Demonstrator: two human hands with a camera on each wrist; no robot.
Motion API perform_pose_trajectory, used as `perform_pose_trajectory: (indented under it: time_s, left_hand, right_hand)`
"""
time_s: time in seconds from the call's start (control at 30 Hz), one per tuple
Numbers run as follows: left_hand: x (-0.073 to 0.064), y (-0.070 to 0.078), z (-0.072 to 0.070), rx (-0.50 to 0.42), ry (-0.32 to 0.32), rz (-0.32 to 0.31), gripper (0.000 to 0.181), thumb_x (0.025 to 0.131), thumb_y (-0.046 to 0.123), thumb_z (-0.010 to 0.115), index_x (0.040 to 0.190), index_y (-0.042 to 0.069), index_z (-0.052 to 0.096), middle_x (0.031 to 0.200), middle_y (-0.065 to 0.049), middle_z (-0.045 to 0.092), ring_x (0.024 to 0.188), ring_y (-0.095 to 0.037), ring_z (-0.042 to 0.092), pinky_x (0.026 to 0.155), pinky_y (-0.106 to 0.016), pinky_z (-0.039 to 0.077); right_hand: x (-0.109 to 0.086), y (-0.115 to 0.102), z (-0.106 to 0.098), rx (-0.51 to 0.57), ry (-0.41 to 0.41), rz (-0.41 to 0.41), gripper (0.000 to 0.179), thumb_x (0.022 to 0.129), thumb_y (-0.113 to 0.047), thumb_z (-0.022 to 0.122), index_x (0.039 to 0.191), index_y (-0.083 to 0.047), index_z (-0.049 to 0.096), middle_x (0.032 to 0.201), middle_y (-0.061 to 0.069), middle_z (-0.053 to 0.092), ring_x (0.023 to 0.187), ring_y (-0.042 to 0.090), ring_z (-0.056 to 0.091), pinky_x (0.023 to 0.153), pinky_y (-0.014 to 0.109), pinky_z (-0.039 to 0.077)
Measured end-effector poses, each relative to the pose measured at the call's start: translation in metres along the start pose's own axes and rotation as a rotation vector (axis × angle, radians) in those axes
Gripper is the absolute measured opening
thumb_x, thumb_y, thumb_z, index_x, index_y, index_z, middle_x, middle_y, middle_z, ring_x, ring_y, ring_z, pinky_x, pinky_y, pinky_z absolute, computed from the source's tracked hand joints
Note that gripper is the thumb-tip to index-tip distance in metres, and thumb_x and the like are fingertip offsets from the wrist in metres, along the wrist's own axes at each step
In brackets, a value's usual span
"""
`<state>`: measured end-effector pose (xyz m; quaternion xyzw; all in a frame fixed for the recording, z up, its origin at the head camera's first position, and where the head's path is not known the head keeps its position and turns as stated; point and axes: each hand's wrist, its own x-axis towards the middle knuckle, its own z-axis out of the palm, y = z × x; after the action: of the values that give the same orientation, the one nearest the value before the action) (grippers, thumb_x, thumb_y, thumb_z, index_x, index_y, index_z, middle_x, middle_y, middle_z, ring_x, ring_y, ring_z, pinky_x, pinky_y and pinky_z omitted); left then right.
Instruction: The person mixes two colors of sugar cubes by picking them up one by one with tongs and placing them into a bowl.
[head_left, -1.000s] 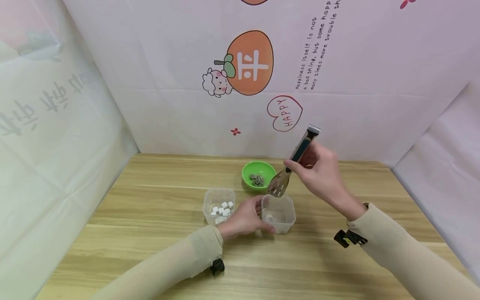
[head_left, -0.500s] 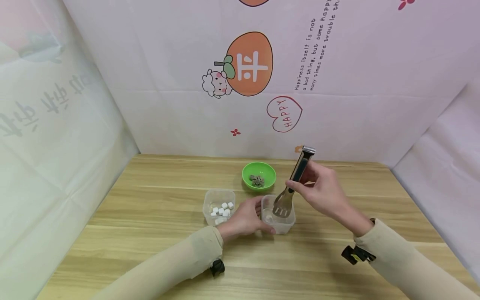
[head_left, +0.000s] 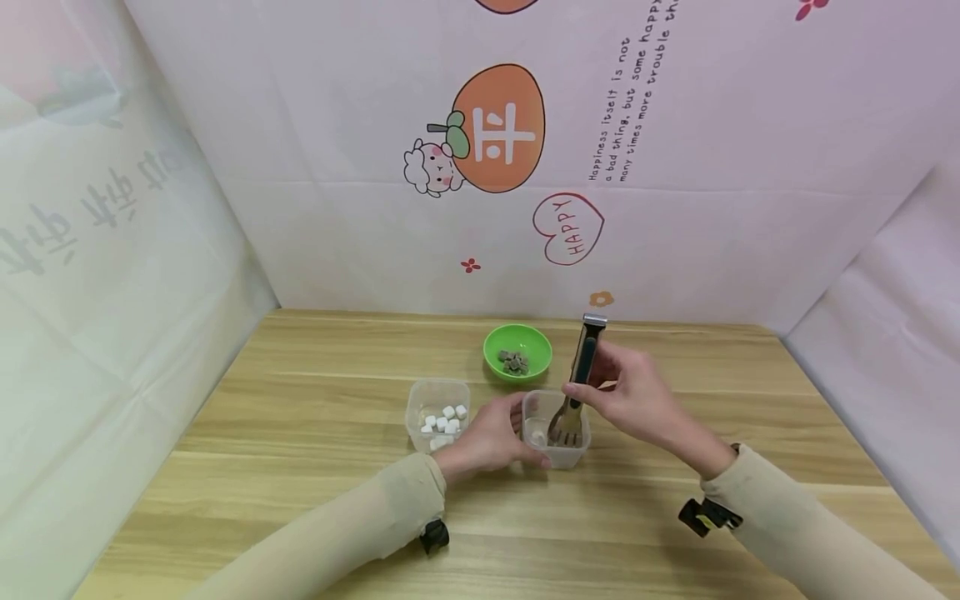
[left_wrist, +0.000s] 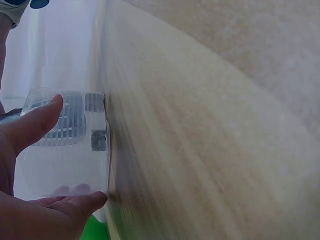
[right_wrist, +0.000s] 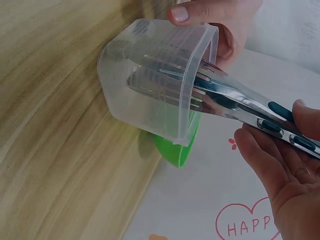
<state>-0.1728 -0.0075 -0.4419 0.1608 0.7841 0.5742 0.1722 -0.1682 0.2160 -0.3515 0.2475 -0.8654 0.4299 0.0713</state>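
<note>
My left hand (head_left: 491, 433) grips a clear plastic container (head_left: 566, 457), thumb on the near side and fingers on the far side. In my right hand (head_left: 633, 392) a pair of metal tongs (head_left: 582, 362) with dark grip inserts is pinched. Its slotted ends reach down inside this container; the right wrist view shows the tongs' two arms (right_wrist: 232, 97) slightly apart. A small grey patch (left_wrist: 98, 140) shows through the wall in the left wrist view; I cannot tell what it is. Left of my left hand stands a second clear container (head_left: 412, 417) with several white cubes (head_left: 442, 422).
A green bowl (head_left: 528, 337) holding several grey-brown cubes (head_left: 514, 362) stands behind the containers. All stand on a wood-grain table (head_left: 315, 433). A printed white backdrop (head_left: 360, 242) rises at the table's back edge, with white sheets at both sides.
The tongs have come down from above the container's far left rim into it and now stand more upright. My left hand, both containers and the bowl have stayed in place.
</note>
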Motion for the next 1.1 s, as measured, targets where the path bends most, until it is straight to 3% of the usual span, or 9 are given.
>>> perform_pose_trajectory:
  time_s: [0.4, 0.8, 1.1]
  left_hand:
    - [-0.001, 0.0, 0.0, -0.001, 0.005, 0.0, 0.099, 0.067, 0.001, 0.098, 0.153, -0.001, 0.048, 0.148, -0.017, 0.059, 0.137, -0.031, 0.056, 0.116, -0.039, 0.046]
    - [0.0, 0.002, 0.001, -0.006, 0.006, 0.015, 0.098, 0.068, -0.001, 0.097, 0.153, -0.001, 0.048, 0.149, -0.017, 0.059, 0.138, -0.031, 0.055, 0.118, -0.039, 0.044]
    - [-0.001, 0.002, 0.001, 0.002, 0.012, 0.0, 0.1, 0.068, 0.0, 0.098, 0.154, 0.001, 0.047, 0.15, -0.016, 0.057, 0.139, -0.03, 0.054, 0.118, -0.04, 0.043]
  right_hand:
    - [0.006, 0.005, 0.011, -0.012, -0.041, 0.008, 0.019, 0.089, -0.002, 0.084, 0.099, -0.005, 0.068, 0.082, 0.0, 0.074, 0.071, 0.014, 0.07, 0.058, 0.029, 0.06]
    - [0.005, 0.007, 0.016, 0.008, 0.134, -0.083, 0.021, 0.089, 0.001, 0.083, 0.094, -0.008, 0.064, 0.079, 0.001, 0.075, 0.069, 0.022, 0.074, 0.054, 0.029, 0.06]
    - [0.004, 0.013, 0.015, -0.017, 0.19, -0.105, 0.025, 0.086, 0.002, 0.085, 0.094, -0.009, 0.064, 0.078, -0.001, 0.074, 0.067, 0.016, 0.072, 0.053, 0.025, 0.059]
